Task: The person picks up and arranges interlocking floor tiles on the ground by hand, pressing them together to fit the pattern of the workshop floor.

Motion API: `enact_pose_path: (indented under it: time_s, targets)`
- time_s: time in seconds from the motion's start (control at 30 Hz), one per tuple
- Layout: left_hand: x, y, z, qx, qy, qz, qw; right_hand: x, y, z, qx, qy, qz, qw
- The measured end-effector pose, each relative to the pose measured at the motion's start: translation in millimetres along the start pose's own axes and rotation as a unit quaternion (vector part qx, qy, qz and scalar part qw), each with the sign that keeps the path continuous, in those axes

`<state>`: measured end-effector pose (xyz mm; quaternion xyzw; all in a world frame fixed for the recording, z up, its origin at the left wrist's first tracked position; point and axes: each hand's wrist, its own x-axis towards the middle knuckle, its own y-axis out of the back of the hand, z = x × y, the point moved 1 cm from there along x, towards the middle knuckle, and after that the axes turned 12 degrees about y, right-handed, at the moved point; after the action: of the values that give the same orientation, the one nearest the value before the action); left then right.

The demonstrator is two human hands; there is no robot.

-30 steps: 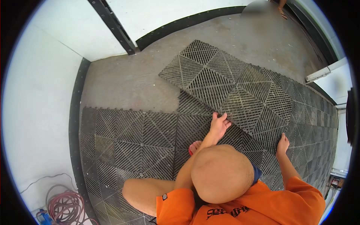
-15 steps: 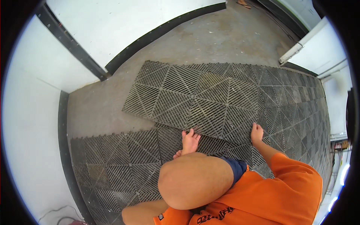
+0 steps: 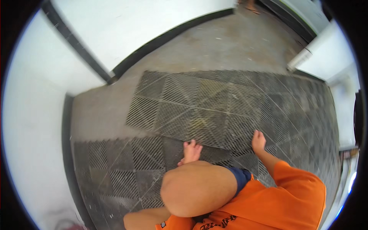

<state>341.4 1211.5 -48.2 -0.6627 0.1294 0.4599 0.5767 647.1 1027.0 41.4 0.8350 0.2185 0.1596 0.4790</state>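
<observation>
A loose panel of dark grey ribbed floor tiles, joined together, lies slantwise, overlapping the laid tiles beneath. My left hand is at its near edge, fingers bent and fingertips on the rim; their exact hold is blurred. At the panel's near right corner, my right hand is closed on the edge with thumb and fingers together. Below my left hand, part of the laid tile floor shows, its toothed far edge bordering bare concrete. My raised knee hides part of the tiles and my left forearm.
Bare concrete extends left of the panel and beyond it. White walls with black base strips bound the left and far sides. More laid tiles spread to the right. A person's foot shows at the far top.
The panel has come slightly nearer to me and leftward, its near edge lower over the laid tiles. Both hands have moved along with it. The view has shifted a little and blurred.
</observation>
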Motion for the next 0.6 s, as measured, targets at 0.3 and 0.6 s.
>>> enact_pose_path:
  time_s: [0.3,0.6]
  targets:
    - [-31.8,12.6,-0.4,0.001,0.033,0.068,0.997,-37.8,-22.2,59.9,-0.185,-0.088,-0.226,0.952]
    - [-33.9,7.5,-10.4,0.008,0.047,0.071,0.996,-36.3,-7.4,24.5,-0.146,-0.116,-0.28,0.942]
